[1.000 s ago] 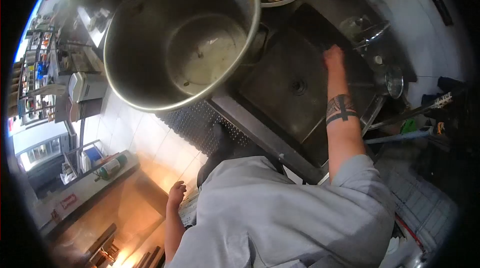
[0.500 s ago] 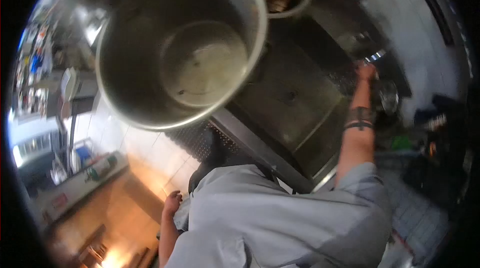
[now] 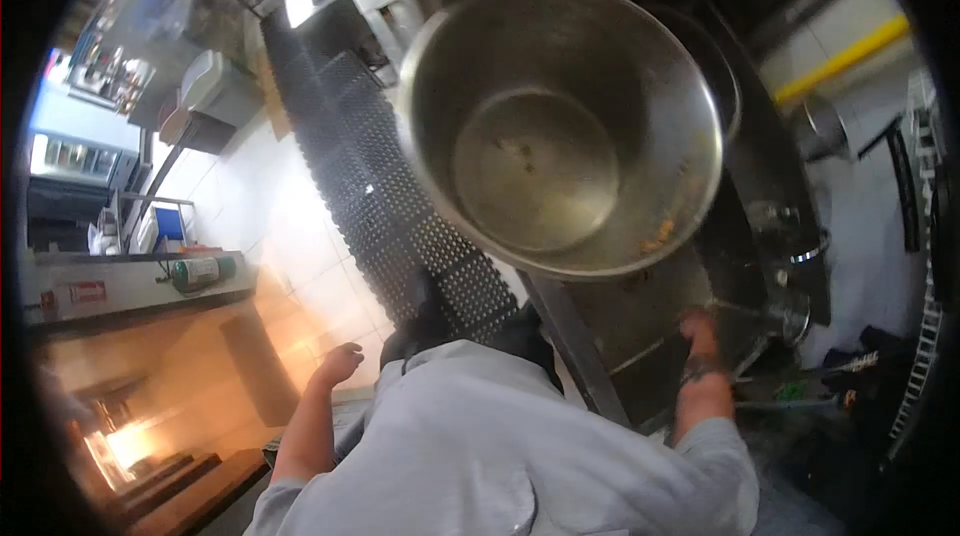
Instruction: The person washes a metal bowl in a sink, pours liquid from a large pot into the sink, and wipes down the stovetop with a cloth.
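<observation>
A big round metal pot (image 3: pixel 535 176) fills the upper middle of the view, tilted so its inside faces me. Murky residue lies on its bottom and orange food scraps (image 3: pixel 660 234) cling to the wall. My right hand (image 3: pixel 698 324) is over the right part of the metal sink (image 3: pixel 640 321), below the pot and apart from it; its fingers are blurred. Beyond it are metal tap fittings (image 3: pixel 805 251). My left hand (image 3: pixel 342 363) hangs at my left side, fingers loosely apart, holding nothing.
A black perforated rubber mat (image 3: pixel 400 206) runs along the tiled floor. At left, a green cylinder (image 3: pixel 200 271) lies on a ledge above a glowing orange area (image 3: pixel 130 441). Another pot's rim (image 3: pixel 735 96) shows behind the big one. A white rack (image 3: pixel 915 336) stands far right.
My right hand has drawn back from the metal fittings towards my body. The view has swung left, so the pot appears farther right. My left hand still hangs at my side.
</observation>
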Tool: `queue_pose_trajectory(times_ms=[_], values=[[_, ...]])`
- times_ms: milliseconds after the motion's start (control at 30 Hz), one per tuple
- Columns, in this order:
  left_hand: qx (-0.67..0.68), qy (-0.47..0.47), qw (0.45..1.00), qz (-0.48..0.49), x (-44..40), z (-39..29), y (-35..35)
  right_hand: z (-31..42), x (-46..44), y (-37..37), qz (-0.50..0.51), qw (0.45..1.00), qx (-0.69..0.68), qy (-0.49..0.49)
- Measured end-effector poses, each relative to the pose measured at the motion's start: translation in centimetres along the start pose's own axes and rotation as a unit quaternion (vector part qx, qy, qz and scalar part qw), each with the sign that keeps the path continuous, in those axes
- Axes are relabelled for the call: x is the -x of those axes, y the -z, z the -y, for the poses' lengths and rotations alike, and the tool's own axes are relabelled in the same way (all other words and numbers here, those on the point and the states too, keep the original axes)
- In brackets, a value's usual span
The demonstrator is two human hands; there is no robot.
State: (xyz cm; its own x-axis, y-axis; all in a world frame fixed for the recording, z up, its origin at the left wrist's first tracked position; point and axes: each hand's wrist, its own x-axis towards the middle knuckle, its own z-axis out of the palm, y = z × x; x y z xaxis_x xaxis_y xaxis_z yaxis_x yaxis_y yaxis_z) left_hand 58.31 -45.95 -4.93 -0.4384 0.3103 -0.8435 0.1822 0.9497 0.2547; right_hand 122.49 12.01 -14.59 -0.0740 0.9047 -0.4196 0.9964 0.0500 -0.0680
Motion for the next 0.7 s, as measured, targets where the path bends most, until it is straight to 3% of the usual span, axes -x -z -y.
queue_pose_trajectory(times_ms=[33,67,133,200,233,267,333,367,400,467,567,700], values=[[-0.004,-0.040,0.999,-0.016,-2.6,2.5,0.3,1.6,1.9,-2.5,0.037,0.982,-0.182,-0.030],[0.008,-0.045,0.999,-0.027,-3.6,2.6,1.7,3.9,2.9,-3.5,0.076,0.929,-0.357,-0.055],[0.060,-0.037,0.997,-0.023,-5.5,2.3,3.8,9.2,4.8,-3.3,0.170,0.844,-0.403,-0.311],[0.047,-0.040,0.998,0.008,-8.3,3.6,6.8,2.3,2.1,-12.6,0.148,0.934,-0.326,0.002],[-0.006,-0.082,0.997,0.000,-9.8,5.0,8.4,6.0,4.9,-9.6,0.079,0.991,-0.107,0.023],[0.044,-0.063,0.997,0.000,-12.2,7.2,9.5,9.9,7.8,-6.2,0.011,0.993,0.120,0.013],[0.085,-0.074,0.993,-0.037,-16.3,11.8,12.3,15.6,14.0,-2.5,-0.074,0.969,-0.177,-0.154],[0.092,-0.074,0.992,-0.035,-16.4,12.7,13.6,16.6,15.7,-1.7,-0.060,0.985,0.010,-0.163],[0.175,-0.028,0.984,-0.030,-16.2,13.5,15.9,16.9,17.8,-1.8,-0.043,0.965,0.195,-0.168],[0.254,0.015,0.966,-0.032,-18.3,16.7,19.7,19.8,22.3,0.6,0.171,0.912,0.370,-0.032],[0.163,-0.009,0.982,-0.092,-23.6,23.1,22.3,23.4,26.3,-1.1,0.280,0.910,0.277,0.131],[0.159,-0.010,0.983,-0.088,-27.0,22.4,27.2,39.5,22.0,-7.9,0.407,0.863,0.221,0.203]])
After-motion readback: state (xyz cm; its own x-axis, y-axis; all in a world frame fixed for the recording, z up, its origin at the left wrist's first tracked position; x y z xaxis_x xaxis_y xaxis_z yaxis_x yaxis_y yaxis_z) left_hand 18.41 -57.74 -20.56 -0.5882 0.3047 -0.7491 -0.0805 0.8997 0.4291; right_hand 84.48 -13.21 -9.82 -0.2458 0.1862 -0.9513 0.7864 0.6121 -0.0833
